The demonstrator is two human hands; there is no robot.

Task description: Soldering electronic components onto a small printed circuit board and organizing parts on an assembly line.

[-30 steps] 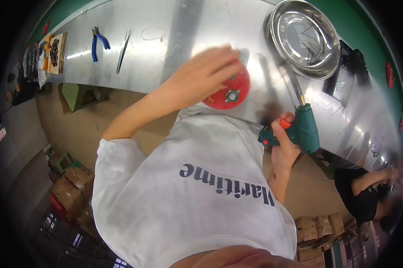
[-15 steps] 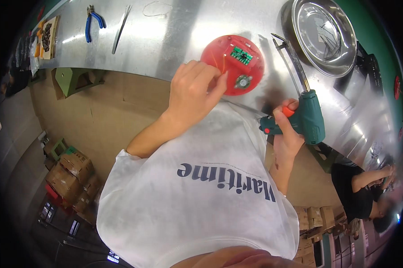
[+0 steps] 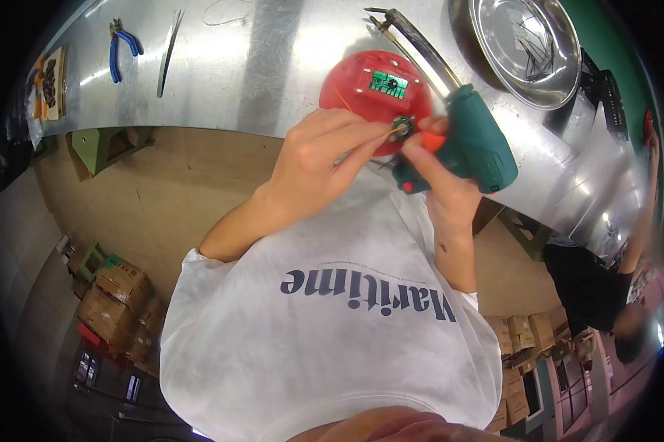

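Note:
A round red plastic housing (image 3: 339,76) lies on the metal bench, with a green circuit board (image 3: 388,84) set into it and a small round metal part (image 3: 403,129) near its lower right. Over the housing's near edge, my left hand (image 3: 310,158) pinches a thin yellow wire (image 3: 341,96), its fingertips right beside the round part. My right hand (image 3: 450,184) is wrapped round a dark green soldering gun (image 3: 483,140) with an orange trigger. The gun's metal tip (image 3: 376,10) points away, beyond the housing. My right fingertips nearly meet the left ones.
Blue-handled cutters (image 3: 118,55) and metal tweezers (image 3: 169,55) lie on the bench (image 3: 221,81) at left. A steel bowl (image 3: 567,88) with thin dark pieces in it stands at far right. At the right edge another person (image 3: 586,287) works. Cardboard boxes (image 3: 111,313) are stacked at lower left.
My left hand has moved right, bringing the wire to the round part. My right hand has shifted left and away from me with the soldering gun, close to my left hand.

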